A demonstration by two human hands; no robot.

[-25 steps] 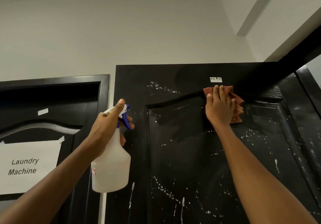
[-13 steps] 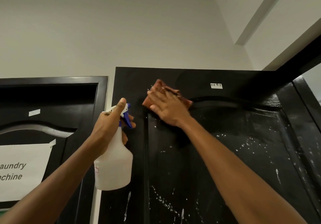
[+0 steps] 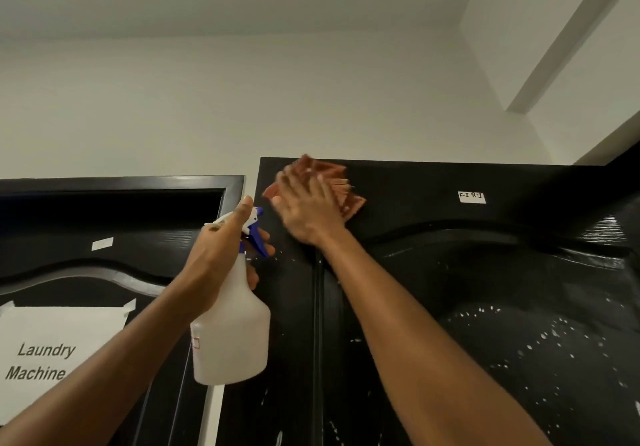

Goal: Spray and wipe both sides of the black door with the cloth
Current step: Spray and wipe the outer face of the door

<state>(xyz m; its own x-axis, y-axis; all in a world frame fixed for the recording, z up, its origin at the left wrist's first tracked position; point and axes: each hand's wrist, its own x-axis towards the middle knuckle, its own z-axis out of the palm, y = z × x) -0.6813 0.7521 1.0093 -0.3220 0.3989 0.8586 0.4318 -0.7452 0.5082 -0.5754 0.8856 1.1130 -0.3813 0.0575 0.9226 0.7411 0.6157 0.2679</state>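
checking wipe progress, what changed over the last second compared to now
The right hand swept the reddish cloth leftward across the top of the black door, from under the small white label to the upper left corner, then up to the top edge. The droplets there are gone. The left hand kept its grip on the spray bottle, and droplets remain lower on the panel.

second black door (image 3: pixel 86 238), Laundry Machine sign (image 3: pixel 52 352), white wall (image 3: pixel 242 99)

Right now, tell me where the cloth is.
In the head view, the cloth is pressed by the right hand against the black door's top left corner, just above the spray bottle.
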